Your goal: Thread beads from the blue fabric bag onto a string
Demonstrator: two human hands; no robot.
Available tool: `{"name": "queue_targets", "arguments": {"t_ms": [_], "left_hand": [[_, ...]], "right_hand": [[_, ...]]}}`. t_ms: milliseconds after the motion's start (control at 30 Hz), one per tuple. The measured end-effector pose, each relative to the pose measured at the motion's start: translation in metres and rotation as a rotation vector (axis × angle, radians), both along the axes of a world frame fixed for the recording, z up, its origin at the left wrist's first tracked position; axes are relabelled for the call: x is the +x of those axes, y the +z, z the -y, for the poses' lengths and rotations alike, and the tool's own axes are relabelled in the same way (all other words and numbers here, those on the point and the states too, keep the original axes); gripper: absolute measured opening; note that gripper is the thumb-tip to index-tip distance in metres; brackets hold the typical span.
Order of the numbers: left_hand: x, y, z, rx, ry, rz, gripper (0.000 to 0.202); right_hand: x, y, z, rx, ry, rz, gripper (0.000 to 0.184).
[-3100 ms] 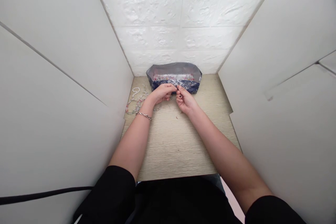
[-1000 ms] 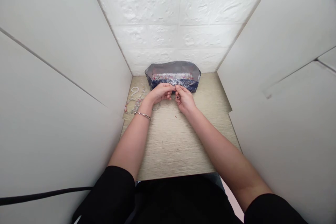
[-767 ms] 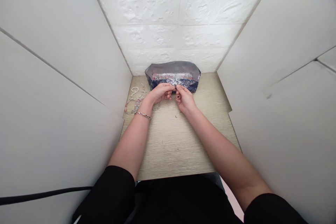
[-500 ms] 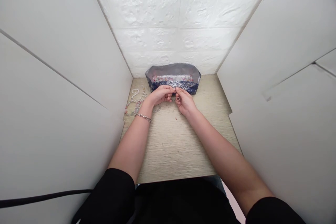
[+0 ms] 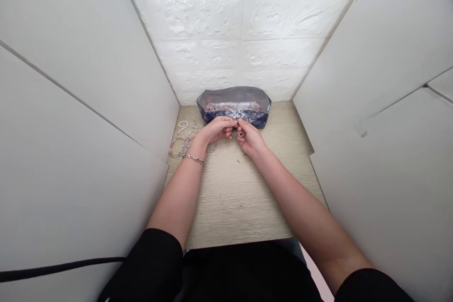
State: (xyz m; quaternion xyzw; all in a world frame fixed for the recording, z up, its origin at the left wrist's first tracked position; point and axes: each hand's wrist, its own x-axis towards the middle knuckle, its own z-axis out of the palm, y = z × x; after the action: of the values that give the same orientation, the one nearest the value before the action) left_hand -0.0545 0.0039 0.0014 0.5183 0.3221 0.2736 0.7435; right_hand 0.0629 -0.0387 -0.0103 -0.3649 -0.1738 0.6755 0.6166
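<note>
My left hand (image 5: 220, 130) and my right hand (image 5: 249, 137) meet fingertip to fingertip just in front of a patterned blue bag (image 5: 256, 119). Both are closed in a pinch, and whatever lies between the fingertips is too small to make out. The bag stands with its mouth wide, its grey lining showing and many small pink and clear beads (image 5: 233, 105) inside. Left of my left hand, strings of beads (image 5: 183, 140) in white, clear and pink lie loosely looped, partly hidden by my wrist. A chain bracelet (image 5: 194, 159) circles my left wrist.
The wooden tabletop (image 5: 240, 207) is narrow, with a white panel (image 5: 123, 80) on the left and another panel (image 5: 354, 104) on the right. A white brick-pattern wall (image 5: 226, 19) closes the back. A tiny reddish scrap (image 5: 238, 161) lies below my hands.
Almost nothing differs. Both hands keep their pinch at the same spot before the bag, and the whole view has shifted very slightly.
</note>
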Motion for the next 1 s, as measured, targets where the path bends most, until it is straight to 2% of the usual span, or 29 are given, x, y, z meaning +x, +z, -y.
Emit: {"name": "queue_targets", "arguments": {"t_ms": [1000], "left_hand": [[0.0015,0.0001,0.0002,0.010,0.030,0.011,0.018]], "right_hand": [[0.0000,-0.0019,-0.0010,0.023,0.020,-0.015,0.014]]}}
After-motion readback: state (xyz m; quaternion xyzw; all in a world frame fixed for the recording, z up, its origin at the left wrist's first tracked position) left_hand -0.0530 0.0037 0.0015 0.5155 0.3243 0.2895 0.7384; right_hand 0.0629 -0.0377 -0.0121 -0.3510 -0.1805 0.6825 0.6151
